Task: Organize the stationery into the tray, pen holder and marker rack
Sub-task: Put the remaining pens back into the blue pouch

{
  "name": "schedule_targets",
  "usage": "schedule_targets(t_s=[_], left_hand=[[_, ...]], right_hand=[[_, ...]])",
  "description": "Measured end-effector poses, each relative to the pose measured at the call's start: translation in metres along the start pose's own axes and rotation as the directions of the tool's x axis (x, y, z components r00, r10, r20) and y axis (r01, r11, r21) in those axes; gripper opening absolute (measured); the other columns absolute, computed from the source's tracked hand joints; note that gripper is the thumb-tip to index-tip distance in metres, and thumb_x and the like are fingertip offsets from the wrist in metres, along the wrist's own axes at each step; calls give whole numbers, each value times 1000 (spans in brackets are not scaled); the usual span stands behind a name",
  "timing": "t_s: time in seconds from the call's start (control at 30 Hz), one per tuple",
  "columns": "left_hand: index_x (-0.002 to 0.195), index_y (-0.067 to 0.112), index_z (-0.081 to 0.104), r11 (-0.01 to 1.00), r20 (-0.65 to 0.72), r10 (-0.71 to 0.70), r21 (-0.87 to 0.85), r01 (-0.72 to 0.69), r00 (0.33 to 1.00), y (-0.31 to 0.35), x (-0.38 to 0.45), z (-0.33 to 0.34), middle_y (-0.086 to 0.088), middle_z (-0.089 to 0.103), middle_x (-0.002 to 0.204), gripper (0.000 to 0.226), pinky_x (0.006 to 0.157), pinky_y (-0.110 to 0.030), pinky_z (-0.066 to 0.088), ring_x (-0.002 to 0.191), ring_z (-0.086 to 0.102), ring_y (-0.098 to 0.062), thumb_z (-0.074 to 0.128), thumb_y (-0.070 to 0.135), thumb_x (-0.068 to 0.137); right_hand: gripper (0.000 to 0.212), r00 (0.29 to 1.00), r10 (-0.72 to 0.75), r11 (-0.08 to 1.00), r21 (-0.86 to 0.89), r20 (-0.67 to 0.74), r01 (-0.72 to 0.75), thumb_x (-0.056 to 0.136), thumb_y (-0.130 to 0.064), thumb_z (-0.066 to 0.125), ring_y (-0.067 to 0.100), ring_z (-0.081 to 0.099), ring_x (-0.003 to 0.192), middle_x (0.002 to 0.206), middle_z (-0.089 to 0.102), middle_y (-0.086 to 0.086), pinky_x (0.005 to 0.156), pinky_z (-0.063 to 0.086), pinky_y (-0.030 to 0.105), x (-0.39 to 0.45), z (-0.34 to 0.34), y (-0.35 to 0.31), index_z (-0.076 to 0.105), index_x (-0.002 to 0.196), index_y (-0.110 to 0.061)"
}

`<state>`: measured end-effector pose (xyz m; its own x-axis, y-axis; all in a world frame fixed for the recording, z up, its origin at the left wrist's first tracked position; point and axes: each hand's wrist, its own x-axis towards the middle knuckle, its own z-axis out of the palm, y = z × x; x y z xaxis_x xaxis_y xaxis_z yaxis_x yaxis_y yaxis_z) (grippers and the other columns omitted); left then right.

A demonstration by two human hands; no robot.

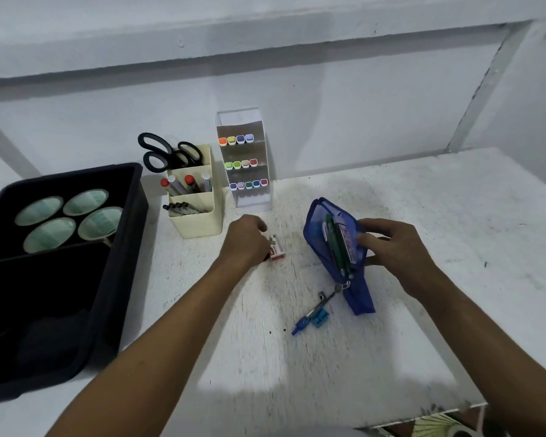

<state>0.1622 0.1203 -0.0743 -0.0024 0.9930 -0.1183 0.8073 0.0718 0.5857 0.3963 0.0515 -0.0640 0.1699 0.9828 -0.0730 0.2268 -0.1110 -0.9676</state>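
Left hand (245, 239) knuckles-up on the white table (423, 247), fingers curled down over the near end of a small red-and-white box (276, 247); touching it, but whether actually pinching it cannot be told, since the fingertips are hidden under the hand. Box flat on the table, long axis running away from the viewer, just beside the foot of the pen holder (196, 200). Right hand (391, 250) partly spread, fingers and thumb gripping the right wall of a blue pencil pouch (334, 247) and pulling its mouth wide. Pouch lying with long axis from far-left to near-right, opening facing up and left; green pens and a purple patterned item inside, lengthwise. Near its lower end, a blue mechanical pencil (312, 312) lying diagonally, tip toward the near left, beside a small blue sharpener (319, 320). Behind, cream pen holder upright against the wall, scissors (164, 152) handles-up in the rear compartment, markers in the middle, dark pens in front. Clear marker rack (245, 159) to its right with three rows of coloured marker ends facing out. Black tray (117, 247) at far left, four tape rolls (67, 217) flat in its rear section.
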Motion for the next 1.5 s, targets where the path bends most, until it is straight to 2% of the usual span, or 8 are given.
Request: schedule_targets(t_s=[0.17,0.37,0.5,0.7,0.93,1.17,1.27,1.5], left_hand=[[122,13,63,997,56,-60,56,57,997,-21,2,-7,-9,59,127,38,73,-23,40,107,57,-21,62,6,85],[120,9,63,997,151,-29,73,18,988,-12,-1,2,-8,64,114,46,78,-29,47,91,57,-16,73,34,82],[114,9,63,986,173,-24,165,-5,985,-12,-2,9,-7,64,112,38,73,-26,46,92,58,-18,74,24,81],[77,8,66,983,119,-27,182,5,992,-10,0,2,-4,63,71,20,53,-28,44,62,56,-12,72,27,80],[96,11,70,979,12,203,18,-203,979,41,-6,6,-5,70,90,24,70,-34,59,72,65,-16,69,28,80],[89,10,63,954,122,299,-24,-298,946,87,-11,18,-9,63,83,5,71,-39,58,80,62,-23,64,11,84],[106,8,61,947,68,308,-116,-299,949,86,-10,24,-12,66,99,20,77,-33,53,90,62,-25,57,3,87],[120,10,61,953,3,264,-157,-260,965,62,-16,24,-5,67,96,30,58,-16,46,65,53,-4,61,21,92]], right_hand=[[25,1000,11,1000,21,-12,-11,86,-6,63,21,68,87,107,68,3,66,61,38,1,-2,1,66,110,-13],[26,1000,19,1000,3,-17,-19,87,-7,62,22,68,90,108,67,2,68,61,40,1,-1,2,65,111,-15],[25,999,27,1000,11,-35,-27,86,-4,61,20,68,88,107,67,1,65,61,36,1,-4,2,65,108,-15],[26,999,28,1000,-4,-41,-28,87,-4,60,14,66,86,103,65,-2,61,61,31,-1,-8,3,64,111,-14],[21,999,20,1000,-18,-33,-20,88,-7,60,17,67,89,104,66,-3,67,61,40,-1,-5,1,64,106,-17],[30,999,29,999,-42,-41,-31,89,-5,59,19,66,91,111,63,4,66,61,37,-1,-12,1,62,118,-8],[27,999,25,999,-35,-45,-27,88,-5,59,18,66,90,108,64,2,69,61,41,-2,-11,1,63,114,-10],[21,999,27,1000,7,-43,-26,87,-4,60,16,68,84,99,67,-3,64,61,33,-2,-10,2,66,102,-16]])
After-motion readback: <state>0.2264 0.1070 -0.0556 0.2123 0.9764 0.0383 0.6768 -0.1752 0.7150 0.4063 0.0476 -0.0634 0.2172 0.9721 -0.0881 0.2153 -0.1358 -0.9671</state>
